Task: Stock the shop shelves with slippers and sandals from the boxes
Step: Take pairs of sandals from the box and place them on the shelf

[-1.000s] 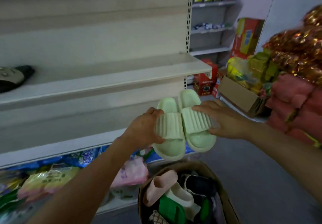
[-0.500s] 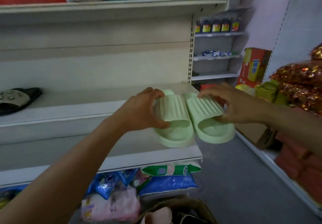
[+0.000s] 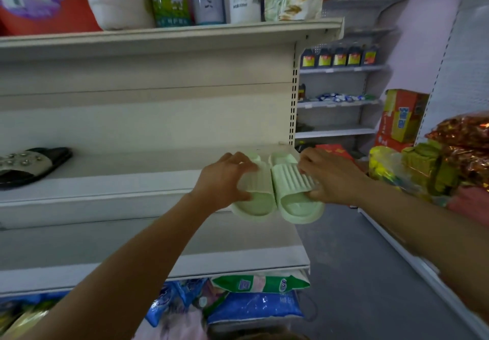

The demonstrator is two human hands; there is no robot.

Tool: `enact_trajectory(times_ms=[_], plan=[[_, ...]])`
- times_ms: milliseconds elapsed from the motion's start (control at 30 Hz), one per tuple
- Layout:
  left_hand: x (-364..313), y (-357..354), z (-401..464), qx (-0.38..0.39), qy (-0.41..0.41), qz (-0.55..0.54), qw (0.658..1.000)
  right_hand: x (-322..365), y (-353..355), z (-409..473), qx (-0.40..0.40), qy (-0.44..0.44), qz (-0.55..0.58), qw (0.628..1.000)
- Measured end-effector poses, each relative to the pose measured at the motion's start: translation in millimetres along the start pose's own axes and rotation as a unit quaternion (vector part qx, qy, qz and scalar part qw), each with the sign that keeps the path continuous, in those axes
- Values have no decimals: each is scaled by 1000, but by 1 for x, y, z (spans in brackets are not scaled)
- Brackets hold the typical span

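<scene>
Two pale green slippers (image 3: 277, 191) were held side by side, touching, at the right end of the middle shelf (image 3: 111, 183). Their toes lay over the shelf surface; their heels overhung the front edge. Whether the soles rested on the shelf could not be told.

The left slipper was held by the left hand (image 3: 225, 179): its grip was clamped on the ribbed strap, thumb at the heel side, fingers curled over the top. The right slipper was held by the right hand (image 3: 330, 178) in the same manner, fingers laid across the strap and thumb beneath its rear edge.

A dark studded sandal (image 3: 29, 165) lay on the same shelf, well apart, at the far left. The upper shelf (image 3: 169, 35) carried bags and packets. The lower shelf (image 3: 238, 263) was seen beneath the slippers, and blue and green packets (image 3: 254, 300) were stacked below it. Boxes and foil-wrapped goods (image 3: 460, 138) were piled at the right. Bottles (image 3: 338, 57) stood on a far rack.
</scene>
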State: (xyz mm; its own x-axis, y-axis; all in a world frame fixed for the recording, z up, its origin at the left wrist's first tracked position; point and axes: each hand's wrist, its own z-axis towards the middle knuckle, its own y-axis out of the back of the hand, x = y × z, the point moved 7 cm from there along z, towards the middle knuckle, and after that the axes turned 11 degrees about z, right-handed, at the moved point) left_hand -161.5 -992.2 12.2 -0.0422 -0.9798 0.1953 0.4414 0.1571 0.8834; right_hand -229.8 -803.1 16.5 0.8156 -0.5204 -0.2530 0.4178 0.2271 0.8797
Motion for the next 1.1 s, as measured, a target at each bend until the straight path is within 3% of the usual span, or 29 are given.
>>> enact_trajectory(times_ms=[100, 167, 267, 433, 500, 533, 633, 733, 800, 900, 1100], plan=[[-16, 7, -5, -59, -66, 51, 995, 23, 7, -10, -55, 102, -51, 992], [-20, 11, -6, -89, -68, 45, 993, 30, 3, -13, -78, 124, -64, 987], [-20, 15, -3, -146, -51, 31, 987, 20, -6, -6, -84, 85, -39, 992], [-8, -5, 19, -58, 20, 25, 998, -22, -28, 16, 23, -40, 50, 998], [-6, -4, 19, -63, 46, -23, 997, -26, -30, 15, 37, -60, 93, 993], [-8, 1, 14, -94, 42, -39, 994, -22, -23, 12, 5, -51, 114, 992], [-23, 11, -12, -172, -46, 6, 984, 6, -7, -4, -99, 46, 68, 992], [-36, -7, -25, -147, -117, 87, 978, 32, -21, -11, -63, 109, -36, 991], [-37, -10, -25, -157, -107, 94, 977, 32, -26, -9, -80, 89, -51, 992], [-32, -11, -16, -165, -59, 69, 982, 21, -24, -2, -109, 40, 12, 993], [-20, -32, 18, -55, 39, 45, 997, -9, -45, 13, -39, -82, 93, 992]])
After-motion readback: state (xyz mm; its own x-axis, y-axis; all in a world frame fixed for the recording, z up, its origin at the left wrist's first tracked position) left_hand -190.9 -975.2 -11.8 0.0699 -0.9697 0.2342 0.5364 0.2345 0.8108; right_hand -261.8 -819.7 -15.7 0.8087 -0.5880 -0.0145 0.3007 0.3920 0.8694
